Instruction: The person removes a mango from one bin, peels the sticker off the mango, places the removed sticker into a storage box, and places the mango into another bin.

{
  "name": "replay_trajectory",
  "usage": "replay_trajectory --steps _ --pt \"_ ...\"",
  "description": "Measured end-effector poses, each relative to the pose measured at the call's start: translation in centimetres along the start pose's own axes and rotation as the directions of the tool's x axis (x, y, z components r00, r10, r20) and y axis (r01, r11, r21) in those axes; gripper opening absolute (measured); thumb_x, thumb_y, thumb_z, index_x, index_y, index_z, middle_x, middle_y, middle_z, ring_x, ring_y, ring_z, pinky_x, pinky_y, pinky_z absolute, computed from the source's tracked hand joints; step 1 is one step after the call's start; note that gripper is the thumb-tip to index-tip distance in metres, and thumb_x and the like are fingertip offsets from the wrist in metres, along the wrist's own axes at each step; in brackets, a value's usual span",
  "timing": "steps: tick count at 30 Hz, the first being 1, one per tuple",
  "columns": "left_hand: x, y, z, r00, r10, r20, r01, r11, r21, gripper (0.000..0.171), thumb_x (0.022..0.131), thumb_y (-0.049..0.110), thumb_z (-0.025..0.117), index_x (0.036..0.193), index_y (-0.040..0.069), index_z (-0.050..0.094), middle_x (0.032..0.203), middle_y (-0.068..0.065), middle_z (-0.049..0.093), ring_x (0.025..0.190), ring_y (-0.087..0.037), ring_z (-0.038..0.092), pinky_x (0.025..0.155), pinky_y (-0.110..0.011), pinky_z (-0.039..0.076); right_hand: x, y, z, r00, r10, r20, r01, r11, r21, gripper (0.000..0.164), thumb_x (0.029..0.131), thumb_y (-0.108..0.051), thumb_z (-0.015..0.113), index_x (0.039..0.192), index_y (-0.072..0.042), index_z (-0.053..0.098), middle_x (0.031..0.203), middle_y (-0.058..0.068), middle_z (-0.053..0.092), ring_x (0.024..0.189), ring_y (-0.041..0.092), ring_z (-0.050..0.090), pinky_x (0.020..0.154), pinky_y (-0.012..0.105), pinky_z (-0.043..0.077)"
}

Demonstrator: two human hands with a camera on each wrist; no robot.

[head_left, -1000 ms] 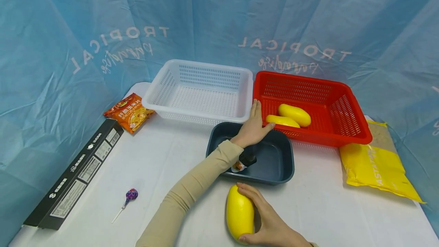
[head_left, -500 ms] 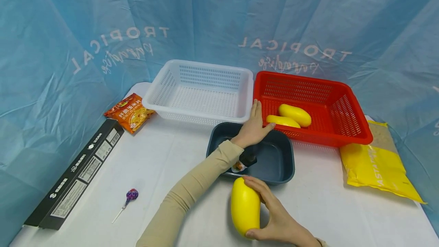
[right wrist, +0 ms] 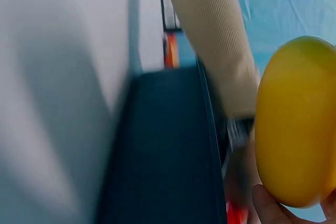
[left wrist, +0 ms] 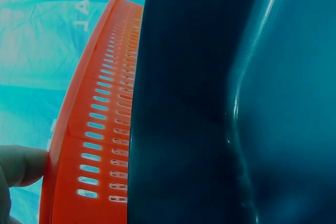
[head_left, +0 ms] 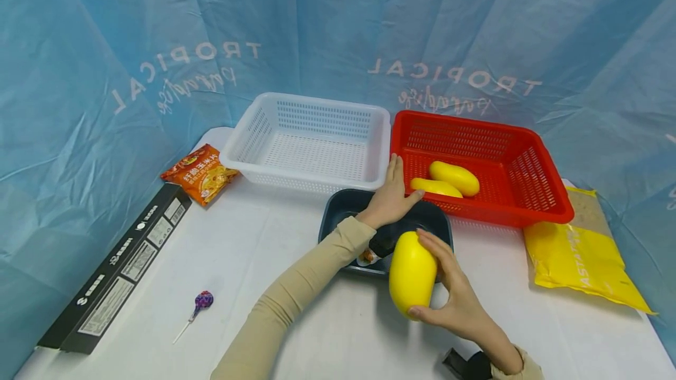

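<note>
My right hand [head_left: 456,298] grips a yellow mango [head_left: 413,274], thumb at its lower end and fingers at its upper end. It is held up over the near right part of a dark blue-grey bin [head_left: 430,219]. In the right wrist view the mango [right wrist: 296,129] fills the right side, beside the bin's outer wall [right wrist: 163,145]. My left hand [head_left: 391,195] reaches across the bin, fingers straight, thumb spread, touching the near left rim of a red basket [head_left: 491,210]. Two more yellow mangoes [head_left: 455,176] lie in that basket.
Left of the red basket stands a white basket [head_left: 306,177]. An orange snack bag [head_left: 199,172], a long black box [head_left: 118,268] and a lollipop [head_left: 199,304] lie to the left. A yellow bag [head_left: 586,260] is at right.
My right hand has lifted the mango from the near table and carried it up and rightward to the bin's near side. The left hand has stayed at the basket rim.
</note>
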State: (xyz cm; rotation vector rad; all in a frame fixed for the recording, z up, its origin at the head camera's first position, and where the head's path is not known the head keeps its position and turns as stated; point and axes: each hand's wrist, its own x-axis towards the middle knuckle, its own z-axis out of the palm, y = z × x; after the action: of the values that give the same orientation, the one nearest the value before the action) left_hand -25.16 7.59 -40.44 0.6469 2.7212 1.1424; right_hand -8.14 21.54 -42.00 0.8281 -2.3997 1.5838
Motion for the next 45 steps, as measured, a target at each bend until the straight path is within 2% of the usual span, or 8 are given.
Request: replay_trajectory --steps 6,10,13,19,27,32,35,45 --pt "0.0 0.0 0.0 1.0 -0.018 0.006 0.018 1.0 -0.014 0.085 0.099 0.037 0.053 0.155 0.003 -0.001 0.164 -0.011 -0.01 0.144 -0.03 0.034 0.111 -0.036 0.04 0.8 1.0 -2.6 0.99 -0.012 -0.141 0.007 0.999 -0.033 0.105 0.057 0.016 0.08 0.148 0.002 0.031 0.156 0.008 0.027 0.135 0.005 0.035 0.104 0.008 0.035" --pt "0.0 0.0 -0.1 1.0 -0.019 0.004 0.019 1.0 -0.01 0.085 0.099 0.037 0.052 0.155 0.002 -0.001 0.164 -0.011 -0.01 0.139 -0.031 0.042 0.105 -0.034 0.046 1.3 1.3 -3.8 0.983 -0.005 -0.184 -0.007 0.998 -0.068 0.106 0.058 0.019 0.078 0.15 0.0 0.029 0.156 0.009 0.027 0.132 0.004 0.038 0.102 0.006 0.036" --pt "0.0 0.0 -0.1 1.0 -0.019 0.009 0.019 1.0 -0.007 0.085 0.099 0.038 0.052 0.155 0.003 -0.001 0.164 -0.011 -0.011 0.135 -0.031 0.048 0.101 -0.033 0.049 1.5 1.4 -4.2 0.98 0.015 -0.197 -0.032 0.996 -0.083 0.106 0.059 0.018 0.078 0.15 -0.002 0.029 0.156 0.009 0.027 0.131 0.003 0.038 0.101 0.005 0.036" --pt "0.2 -0.1 0.0 1.0 -0.014 0.006 0.014 1.0 -0.007 0.085 0.099 0.038 0.052 0.155 0.003 -0.002 0.164 -0.011 -0.011 0.141 -0.031 0.039 0.106 -0.035 0.045 2.0 2.0 -4.7 0.975 0.041 -0.216 -0.063 0.993 -0.095 0.103 0.062 0.017 0.077 0.151 -0.004 0.028 0.157 0.01 0.026 0.131 0.004 0.038 0.102 0.006 0.035" --pt "0.2 -0.2 0.1 1.0 -0.014 0.0 0.014 1.0 -0.001 0.086 0.099 0.038 0.052 0.155 0.002 -0.002 0.164 -0.011 -0.011 0.139 -0.031 0.041 0.103 -0.034 0.047 3.2 2.9 -5.8 0.97 0.056 -0.236 -0.074 0.995 -0.068 0.101 0.067 0.02 0.073 0.152 -0.006 0.024 0.158 0.009 0.021 0.129 0.005 0.039 0.102 0.006 0.035" --pt "0.2 -0.1 0.0 1.0 -0.018 0.001 0.018 1.0 0.006 0.086 0.099 0.039 0.052 0.155 0.002 -0.002 0.164 -0.01 -0.011 0.131 -0.032 0.051 0.099 -0.034 0.051 4.3 2.9 -6.4 0.956 0.121 -0.266 -0.135 0.99 -0.034 0.097 0.073 0.015 0.072 0.153 -0.012 0.024 0.158 0.005 0.019 0.126 0.007 0.042 0.101 0.006 0.037" --pt "0.1 -0.1 0.0 1.0 -0.019 0.0 0.019 1.0 0.007 0.086 0.099 0.039 0.052 0.155 0.003 -0.002 0.164 -0.01 -0.011 0.125 -0.032 0.056 0.096 -0.033 0.052 4.9 3.1 -6.7 0.948 0.138 -0.286 -0.146 0.989 -0.009 0.095 0.075 0.013 0.071 0.153 -0.014 0.025 0.158 0.009 0.021 0.122 0.008 0.046 0.098 0.007 0.041" --pt "0.0 0.1 -0.1 1.0 -0.023 -0.012 0.022 1.0 -0.011 0.086 0.098 0.038 0.054 0.155 0.003 0.001 0.165 -0.01 -0.008 0.128 -0.032 0.054 0.101 -0.035 0.049 7.2 3.8 -7.6 0.926 0.206 -0.317 -0.209 0.978 0.025 0.088 0.083 0.005 0.068 0.154 -0.021 0.023 0.154 0.006 0.025 0.111 0.007 0.051 0.087 0.007 0.047"
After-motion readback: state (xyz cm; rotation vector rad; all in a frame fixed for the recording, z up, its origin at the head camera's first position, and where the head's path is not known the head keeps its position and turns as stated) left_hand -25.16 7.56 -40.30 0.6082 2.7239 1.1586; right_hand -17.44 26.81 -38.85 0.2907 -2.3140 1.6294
